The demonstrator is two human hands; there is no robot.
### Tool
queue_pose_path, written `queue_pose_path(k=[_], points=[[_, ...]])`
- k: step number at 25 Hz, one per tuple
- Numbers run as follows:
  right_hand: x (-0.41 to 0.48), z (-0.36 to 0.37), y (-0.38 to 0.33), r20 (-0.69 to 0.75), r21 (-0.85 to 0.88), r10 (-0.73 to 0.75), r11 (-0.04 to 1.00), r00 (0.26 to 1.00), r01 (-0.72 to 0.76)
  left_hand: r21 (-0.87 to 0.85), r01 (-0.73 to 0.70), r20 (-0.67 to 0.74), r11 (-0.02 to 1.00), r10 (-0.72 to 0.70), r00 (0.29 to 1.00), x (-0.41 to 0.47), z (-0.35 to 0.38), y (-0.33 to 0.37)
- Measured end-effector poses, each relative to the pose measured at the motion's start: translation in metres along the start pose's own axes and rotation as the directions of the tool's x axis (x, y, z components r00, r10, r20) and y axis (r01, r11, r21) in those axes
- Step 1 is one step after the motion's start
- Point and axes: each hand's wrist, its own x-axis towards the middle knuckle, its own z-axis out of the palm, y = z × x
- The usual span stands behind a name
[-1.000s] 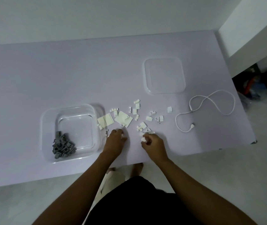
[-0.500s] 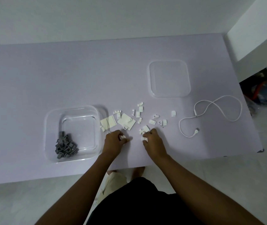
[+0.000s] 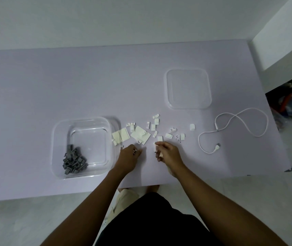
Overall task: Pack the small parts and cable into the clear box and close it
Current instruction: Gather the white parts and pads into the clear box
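Note:
A clear box stands open on the left of the table with a heap of grey clips in its near left corner. Its clear lid lies flat further back on the right. Several small white parts and flat white pads are scattered between box and cable. The white cable lies looped at the right. My left hand is closed on small white clips just right of the box. My right hand pinches small white parts beside the scatter.
The pale table ends close to my body at the front and near the cable at the right. A white wall corner rises at the far right, with dark clutter on the floor below it.
Both hands have stayed by the scattered white parts. My right hand has closed on more white pieces and lifted slightly. The view has shifted a little.

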Motion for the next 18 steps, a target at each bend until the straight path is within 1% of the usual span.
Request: queue_pose_path(k=[1,2,3,4,5,6,7,8,9,10,11,12,13,15,17,18], points=[[-0.002,0.000,-0.003,0.028,0.157,0.077,0.984,0.997,-0.080,-0.061,0.019,0.024,0.998,-0.018,1.000,0.000,0.000,0.001],[-0.005,-0.001,-0.007,0.065,0.276,0.122,0.952,0.990,-0.135,-0.190,0.069,0.054,0.979,-0.060,0.997,0.000,-0.001,0.003],[-0.007,-0.003,-0.010,0.097,0.354,0.138,0.921,0.986,-0.164,-0.351,0.139,0.081,0.926,-0.118,0.990,0.000,-0.003,0.005],[-0.008,-0.005,-0.012,0.110,0.399,0.138,0.901,0.984,-0.171,-0.486,0.206,0.102,0.849,-0.179,0.979,0.000,-0.004,0.007],[-0.010,-0.007,-0.015,0.103,0.411,0.133,0.897,0.986,-0.164,-0.565,0.245,0.104,0.788,-0.227,0.968,0.002,-0.006,0.009],[-0.008,-0.009,-0.015,0.069,0.383,0.129,0.912,0.989,-0.145,-0.611,0.265,0.096,0.746,-0.262,0.960,0.003,-0.008,0.012],[-0.005,-0.010,-0.014,0.008,0.310,0.106,0.945,0.994,-0.103,-0.592,0.252,0.054,0.765,-0.275,0.960,0.006,-0.010,0.013],[0.000,-0.010,-0.012,-0.068,0.166,0.044,0.986,0.997,-0.032,-0.510,0.215,-0.018,0.833,-0.260,0.965,0.009,-0.012,0.016],[0.005,-0.010,-0.011,-0.137,-0.037,-0.072,0.997,0.988,0.068,-0.368,0.171,-0.094,0.914,-0.219,0.971,0.011,-0.013,0.018],[0.010,-0.010,-0.010,-0.170,-0.264,-0.216,0.950,0.961,0.167,-0.227,0.126,-0.157,0.966,-0.164,0.974,0.012,-0.014,0.023],[0.014,-0.009,-0.010,-0.160,-0.466,-0.338,0.854,0.928,0.231,-0.134,0.090,-0.205,0.987,-0.116,0.972,0.015,-0.014,0.026],[0.018,-0.007,-0.012,-0.127,-0.614,-0.399,0.750,0.908,0.244,-0.096,0.064,-0.244,0.993,-0.086,0.966,0.018,-0.015,0.029],[0.021,-0.005,-0.018,-0.089,-0.706,-0.406,0.670,0.910,0.229,-0.075,0.056,-0.282,0.996,-0.075,0.956,0.022,-0.018,0.032],[0.027,0.000,-0.025,-0.045,-0.803,-0.340,0.572,0.939,0.168,-0.038,0.063,-0.338,0.997,-0.073,0.938,0.033,-0.023,0.037],[0.035,0.002,-0.028,-0.048,-0.832,-0.300,0.540,0.953,0.128,0.003,0.100,-0.351,0.995,-0.093,0.932,0.046,-0.028,0.037],[0.038,0.002,-0.027,-0.052,-0.835,-0.308,0.535,0.950,0.127,0.025,0.116,-0.349,0.993,-0.100,0.932,0.052,-0.029,0.037]])
